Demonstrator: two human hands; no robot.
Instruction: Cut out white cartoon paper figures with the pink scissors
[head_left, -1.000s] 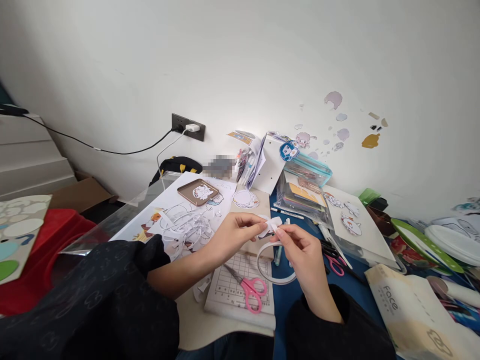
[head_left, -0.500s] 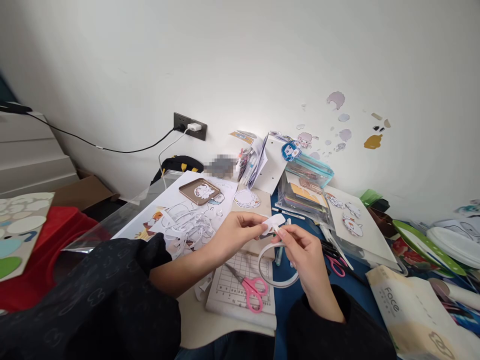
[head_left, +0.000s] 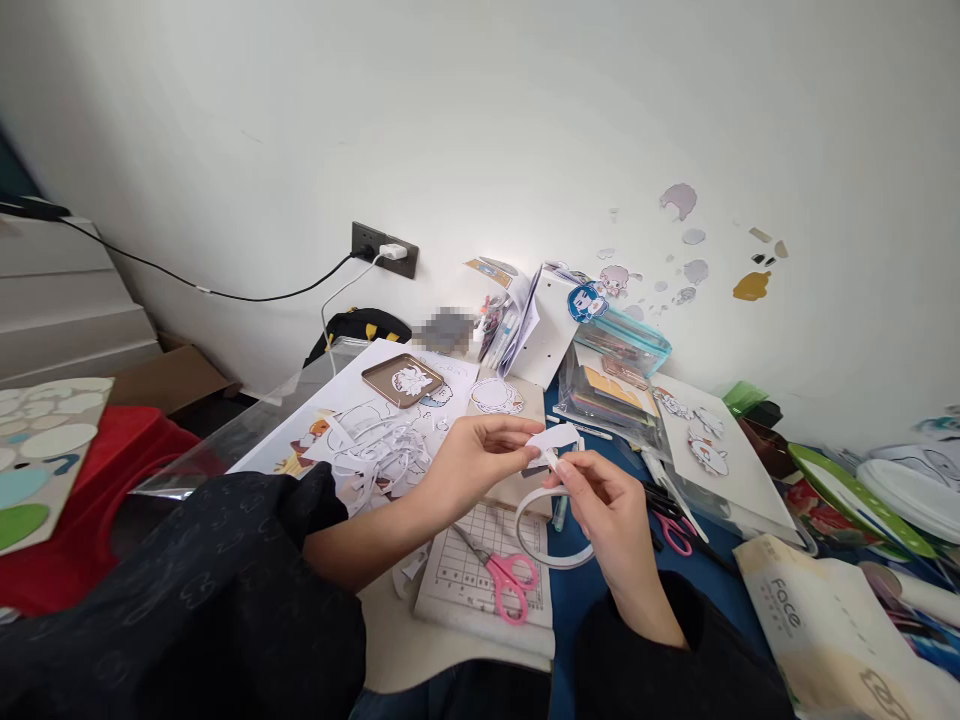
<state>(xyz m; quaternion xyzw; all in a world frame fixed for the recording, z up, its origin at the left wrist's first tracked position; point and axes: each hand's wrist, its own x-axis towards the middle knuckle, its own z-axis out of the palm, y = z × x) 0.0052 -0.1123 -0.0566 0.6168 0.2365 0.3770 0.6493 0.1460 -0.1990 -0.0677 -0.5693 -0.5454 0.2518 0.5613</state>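
Note:
Between the thumb and fingers of my left hand [head_left: 484, 455] is a small white paper cutout [head_left: 556, 436], held above the middle of the desk. My right hand [head_left: 615, 510] pinches a roll of white tape [head_left: 556, 562], whose ring hangs below the fingers. The tape's end is up against the paper; my fingertips partly hide where they meet. Below the hands, pink-handled scissors [head_left: 513, 588] lie on a printed grid sheet [head_left: 457, 580]. Left of my left hand is a heap of white paper offcuts [head_left: 382, 455].
A brown tray [head_left: 401, 380] with a paper cutout stands behind the offcuts. Folders [head_left: 541, 330], a teal-edged pouch [head_left: 626, 343] and plastic sleeves [head_left: 607, 395] stand near the wall. At right are more scissors [head_left: 675, 533] and a tissue pack [head_left: 810, 610].
Both hands stay close together at nearly the same place. The paper cutout has turned slightly and the tape's end has shifted a little against it. The view has moved slightly.

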